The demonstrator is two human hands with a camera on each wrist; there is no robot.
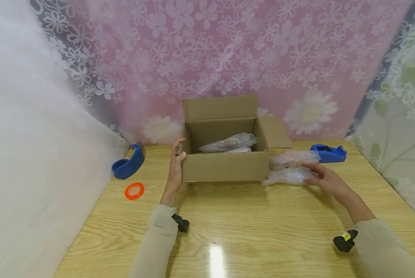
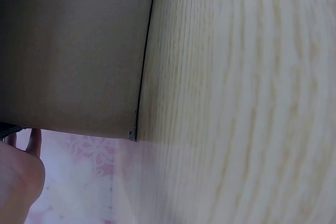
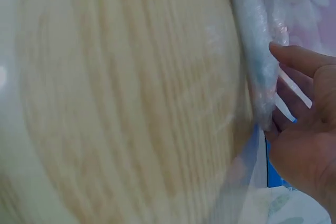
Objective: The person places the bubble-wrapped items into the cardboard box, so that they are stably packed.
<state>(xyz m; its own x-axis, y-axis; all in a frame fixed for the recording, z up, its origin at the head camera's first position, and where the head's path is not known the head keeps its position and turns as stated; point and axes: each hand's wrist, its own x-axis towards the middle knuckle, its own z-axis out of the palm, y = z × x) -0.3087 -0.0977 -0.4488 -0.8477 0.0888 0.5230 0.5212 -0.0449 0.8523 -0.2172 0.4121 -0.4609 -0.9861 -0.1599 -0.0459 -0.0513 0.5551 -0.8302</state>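
Observation:
An opened cardboard box stands on the table with its back and right flaps spread. My left hand grips the box's left wall, thumb near the front corner; in the left wrist view only part of the left hand shows beside the cardboard. Inside the box lies a bubble-wrapped item over more wrap. To the right of the box, my right hand holds the end of a bubble-wrapped package between thumb and fingers. The wrapping hides what is within.
Behind that package lies another bubble-wrapped package, next to a blue tape dispenser. At the left are a blue ring-shaped tape holder and an orange ring. A flowered curtain hangs behind the table.

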